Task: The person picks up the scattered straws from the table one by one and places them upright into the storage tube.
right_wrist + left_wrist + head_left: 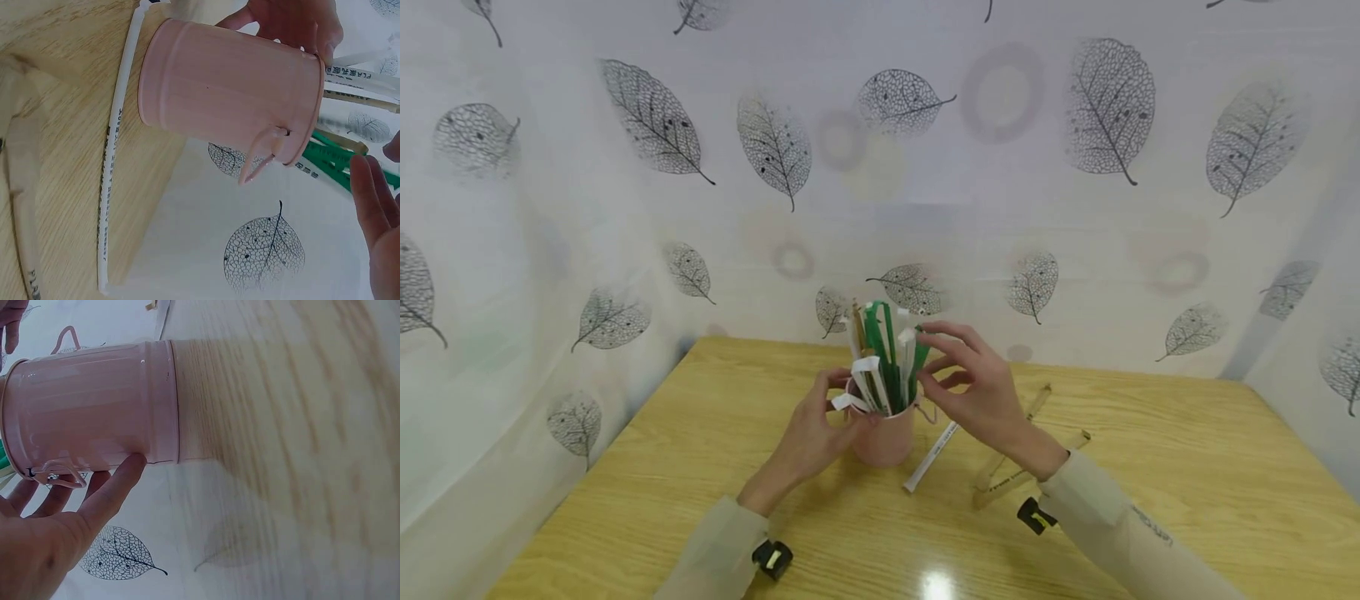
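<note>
A pink metal bucket (pixel 882 439) with small wire handles stands upright on the table, filled with white, brown and green wrapped straws (pixel 886 342), some of them bent over. My left hand (pixel 812 435) grips the bucket's left side, its thumb (pixel 119 484) against the wall and its fingers farther round near the rim. On the other side, my right hand (pixel 977 387) is raised beside the straws with its fingers loosely spread. Its fingertips are right at the green straws (pixel 334 156) above the rim.
To the right of the bucket a white wrapped straw (pixel 931 458) lies on the wooden table (pixel 700 483). Brown wrapped straws (pixel 1030 475) lie farther right, under the right forearm. A leaf-patterned curtain (pixel 880 233) hangs behind the table and down its sides.
</note>
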`<act>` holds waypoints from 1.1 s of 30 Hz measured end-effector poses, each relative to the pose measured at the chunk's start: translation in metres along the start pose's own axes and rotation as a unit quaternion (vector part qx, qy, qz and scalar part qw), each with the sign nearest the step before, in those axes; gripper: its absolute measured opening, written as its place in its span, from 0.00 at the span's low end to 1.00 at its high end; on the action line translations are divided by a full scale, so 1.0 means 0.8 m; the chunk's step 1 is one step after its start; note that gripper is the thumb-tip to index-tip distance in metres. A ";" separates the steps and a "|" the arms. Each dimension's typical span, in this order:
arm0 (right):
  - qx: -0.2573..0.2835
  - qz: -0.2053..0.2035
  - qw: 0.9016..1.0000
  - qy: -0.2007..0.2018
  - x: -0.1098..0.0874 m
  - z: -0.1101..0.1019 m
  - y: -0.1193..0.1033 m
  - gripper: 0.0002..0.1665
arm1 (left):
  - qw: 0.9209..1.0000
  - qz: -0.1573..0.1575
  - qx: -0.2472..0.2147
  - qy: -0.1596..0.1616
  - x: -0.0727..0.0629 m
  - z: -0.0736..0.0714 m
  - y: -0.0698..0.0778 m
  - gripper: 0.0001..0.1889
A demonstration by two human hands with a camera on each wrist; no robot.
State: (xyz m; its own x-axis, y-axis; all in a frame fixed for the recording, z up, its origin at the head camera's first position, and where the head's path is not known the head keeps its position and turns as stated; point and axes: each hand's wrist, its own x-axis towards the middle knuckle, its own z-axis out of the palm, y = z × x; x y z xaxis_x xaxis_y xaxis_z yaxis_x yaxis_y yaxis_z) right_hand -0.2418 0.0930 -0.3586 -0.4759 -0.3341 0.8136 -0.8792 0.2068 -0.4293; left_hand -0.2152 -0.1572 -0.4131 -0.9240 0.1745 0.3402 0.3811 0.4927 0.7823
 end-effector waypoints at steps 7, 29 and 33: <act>-0.018 -0.025 0.996 -0.087 -0.019 -0.037 0.003 0.23 | 1.000 -0.005 0.007 0.000 0.000 0.001 -0.001 0.36; -0.183 0.028 0.891 -0.415 -0.111 -0.081 0.002 0.19 | 1.000 0.002 0.008 0.001 0.000 0.002 -0.001 0.36; -0.195 0.004 0.892 -0.408 -0.118 -0.077 0.005 0.20 | 1.000 -0.003 0.012 -0.001 0.001 0.002 -0.001 0.36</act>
State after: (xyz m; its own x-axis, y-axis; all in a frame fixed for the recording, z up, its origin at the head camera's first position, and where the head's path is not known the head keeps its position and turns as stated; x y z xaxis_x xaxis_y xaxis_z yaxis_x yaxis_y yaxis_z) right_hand -0.1993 0.1817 -0.4131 -0.4817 -0.8561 0.1875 -0.8759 0.4631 -0.1358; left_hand -0.2165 -0.1562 -0.4146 -0.9263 0.1724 0.3349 0.3746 0.5147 0.7712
